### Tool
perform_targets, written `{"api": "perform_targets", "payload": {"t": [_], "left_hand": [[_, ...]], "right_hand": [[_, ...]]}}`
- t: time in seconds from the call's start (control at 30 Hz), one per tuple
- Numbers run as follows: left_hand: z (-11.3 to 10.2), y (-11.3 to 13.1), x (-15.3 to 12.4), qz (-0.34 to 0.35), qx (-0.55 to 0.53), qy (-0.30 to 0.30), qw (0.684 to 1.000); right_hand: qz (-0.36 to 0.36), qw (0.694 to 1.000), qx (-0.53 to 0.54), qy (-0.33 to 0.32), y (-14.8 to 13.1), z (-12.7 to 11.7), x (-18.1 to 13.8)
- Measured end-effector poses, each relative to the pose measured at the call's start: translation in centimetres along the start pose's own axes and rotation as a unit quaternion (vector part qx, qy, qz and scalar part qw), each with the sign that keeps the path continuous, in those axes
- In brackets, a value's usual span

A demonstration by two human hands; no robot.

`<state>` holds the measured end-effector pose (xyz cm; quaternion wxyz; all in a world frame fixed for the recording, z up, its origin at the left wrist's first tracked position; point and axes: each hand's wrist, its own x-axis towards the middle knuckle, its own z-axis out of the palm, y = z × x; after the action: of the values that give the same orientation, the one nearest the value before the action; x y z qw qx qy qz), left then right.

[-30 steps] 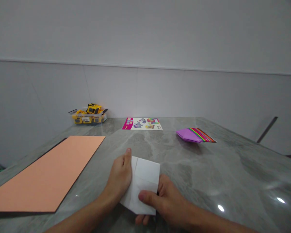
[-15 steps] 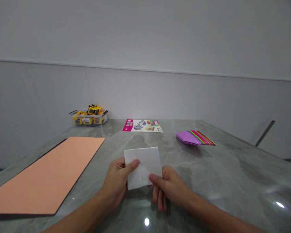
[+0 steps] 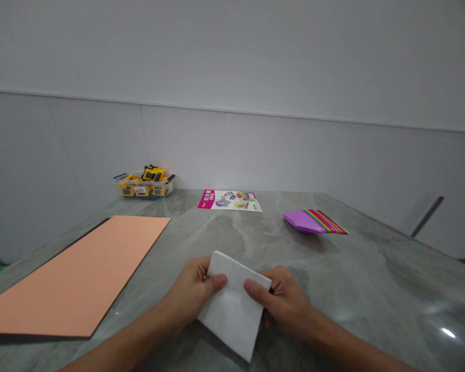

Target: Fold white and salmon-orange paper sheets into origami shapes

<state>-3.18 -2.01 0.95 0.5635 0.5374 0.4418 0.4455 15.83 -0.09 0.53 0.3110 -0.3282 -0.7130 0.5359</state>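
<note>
A white folded paper (image 3: 232,315) is held in front of me, low over the table, turned at a slant with one corner pointing down towards me. A crease runs near its upper edge. My left hand (image 3: 199,287) pinches its left side, thumb on top and fingers beneath. At the upper right side my right hand (image 3: 281,297) grips it the same way, its thumb pressing on the face. The fingers under the paper are mostly hidden.
On the left lies a large peach-coloured sheet (image 3: 89,279) over something dark. Behind stands a clear plastic box (image 3: 145,189) with yellow toy vehicles (image 3: 154,174). A printed card (image 3: 230,200) lies at the back, and a pack of coloured paper (image 3: 313,221) right of centre on the grey marbled table (image 3: 356,289).
The white paper has turned clockwise and come lower and nearer. My right hand has moved up along its right side; its fingers, hanging loose before, are now tucked behind it.
</note>
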Motion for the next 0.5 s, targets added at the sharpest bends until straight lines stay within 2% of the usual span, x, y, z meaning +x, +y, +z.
{"api": "perform_targets", "payload": {"t": [0.13, 0.37, 0.43, 0.5], "left_hand": [[-0.4, 0.13, 0.13, -0.001, -0.011, 0.0, 1.0], [-0.57, -0.09, 0.26, -0.012, -0.05, -0.09, 0.995], [-0.35, -0.3, 0.4, -0.004, 0.006, -0.057, 0.998], [-0.13, -0.51, 0.51, 0.028, 0.12, 0.018, 0.992]], "right_hand": [[-0.008, 1.0, -0.019, 0.015, -0.1, -0.17, 0.03], [-0.004, 0.999, 0.027, -0.027, 0.43, -0.26, -0.26], [0.012, 0.999, 0.02, -0.032, 0.65, -0.13, -0.27], [0.04, 0.997, 0.015, -0.072, 0.77, 0.19, -0.24]]}}
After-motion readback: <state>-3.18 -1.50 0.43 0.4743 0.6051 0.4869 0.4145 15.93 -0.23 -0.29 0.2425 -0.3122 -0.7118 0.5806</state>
